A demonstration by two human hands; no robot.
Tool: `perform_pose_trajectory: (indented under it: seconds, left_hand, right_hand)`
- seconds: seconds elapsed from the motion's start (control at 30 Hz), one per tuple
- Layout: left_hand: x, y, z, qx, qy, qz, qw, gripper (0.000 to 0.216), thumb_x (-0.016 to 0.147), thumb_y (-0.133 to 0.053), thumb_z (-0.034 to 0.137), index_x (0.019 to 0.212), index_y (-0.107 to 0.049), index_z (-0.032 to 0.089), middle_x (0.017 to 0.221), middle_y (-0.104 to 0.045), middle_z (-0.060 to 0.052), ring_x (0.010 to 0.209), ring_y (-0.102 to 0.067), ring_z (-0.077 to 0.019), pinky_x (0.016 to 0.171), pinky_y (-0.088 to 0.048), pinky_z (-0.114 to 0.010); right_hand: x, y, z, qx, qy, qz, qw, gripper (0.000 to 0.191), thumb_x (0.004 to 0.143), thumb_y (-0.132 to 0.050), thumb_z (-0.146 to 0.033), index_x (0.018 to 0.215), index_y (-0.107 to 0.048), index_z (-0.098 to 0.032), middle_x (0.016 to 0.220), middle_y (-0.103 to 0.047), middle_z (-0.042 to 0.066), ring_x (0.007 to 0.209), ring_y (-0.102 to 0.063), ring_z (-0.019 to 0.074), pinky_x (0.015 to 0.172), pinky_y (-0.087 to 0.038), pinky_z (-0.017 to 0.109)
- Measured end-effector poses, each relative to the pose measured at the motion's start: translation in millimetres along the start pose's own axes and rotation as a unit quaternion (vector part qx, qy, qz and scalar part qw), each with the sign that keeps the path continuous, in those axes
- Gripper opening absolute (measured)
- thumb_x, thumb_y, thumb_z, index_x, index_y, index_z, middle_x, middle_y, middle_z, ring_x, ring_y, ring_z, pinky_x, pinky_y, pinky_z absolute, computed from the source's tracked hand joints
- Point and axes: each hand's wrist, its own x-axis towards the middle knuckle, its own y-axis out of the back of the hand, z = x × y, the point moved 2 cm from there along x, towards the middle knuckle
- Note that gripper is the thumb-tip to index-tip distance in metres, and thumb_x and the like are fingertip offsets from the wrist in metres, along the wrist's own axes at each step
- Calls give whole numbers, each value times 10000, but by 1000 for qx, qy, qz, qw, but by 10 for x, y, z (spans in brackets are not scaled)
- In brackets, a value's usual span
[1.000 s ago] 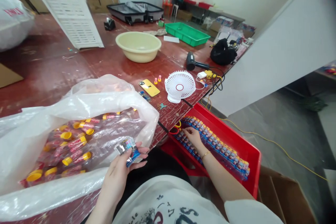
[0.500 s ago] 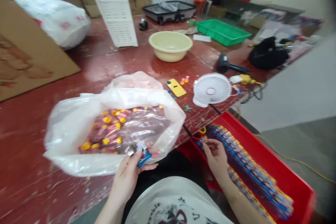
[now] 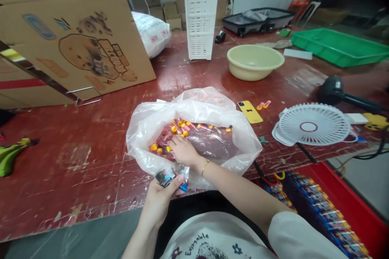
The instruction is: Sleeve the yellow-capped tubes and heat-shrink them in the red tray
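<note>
My left hand (image 3: 162, 194) is closed on small printed plastic packets (image 3: 167, 177), dark and blue with clear film, held at the front rim of a bag. That clear plastic bag (image 3: 142, 119) lies with its mouth wide on the table. Inside it, several small pink tubes with yellow caps (image 3: 174, 128) are gathered toward the left. My right hand (image 3: 183, 149) reaches into the bag, its fingers apart and bent down onto the tubes; the fingertips are partly hidden, and no tube shows lifted in them.
On the red table (image 3: 115, 129) are a yellow phone (image 3: 250, 112), two capped tubes (image 3: 263, 105), a white fan (image 3: 313, 124), a hair dryer (image 3: 337, 91) and a cream basin (image 3: 255, 62). A cardboard box (image 3: 69, 44) stands left. A red bin (image 3: 352, 198) with strips of packets sits lower right.
My right hand has moved from the red bin at the right into the bag of tubes. My left hand still holds the packets. The view has turned left.
</note>
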Motion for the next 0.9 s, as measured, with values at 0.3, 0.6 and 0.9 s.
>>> perform_pose_trajectory:
  seconds: [0.3, 0.6, 0.9]
  left_hand:
    - [67, -114, 28, 13, 35, -63, 997, 405, 668, -810, 486, 847, -758, 127, 803, -757, -98, 735, -704, -209, 669, -584, -289]
    - [141, -123, 7, 12, 32, -50, 998, 395, 646, -819, 496, 758, -742, 124, 745, -746, -88, 708, -696, -215, 622, -574, -285]
    - [257, -325, -11, -13, 1, -49, 999, 331, 618, -864, 392, 762, -745, 119, 684, -737, -64, 628, -675, -174, 613, -540, -246]
  right_hand:
    - [-189, 133, 184, 97, -16, -2, 995, 266, 833, -635, -200, 1087, -557, -204, 924, -623, 25, 853, -588, 175, 797, -491, 319]
    - [-606, 492, 214, 423, -108, 116, 892, 353, 907, -549, -348, 1239, -573, -230, 726, -537, -21, 591, -466, 99, 562, -415, 242]
    - [-877, 873, 86, 406, -123, 224, 877, 377, 901, -576, -397, 1233, -505, -233, 824, -584, -6, 646, -522, 111, 620, -474, 274]
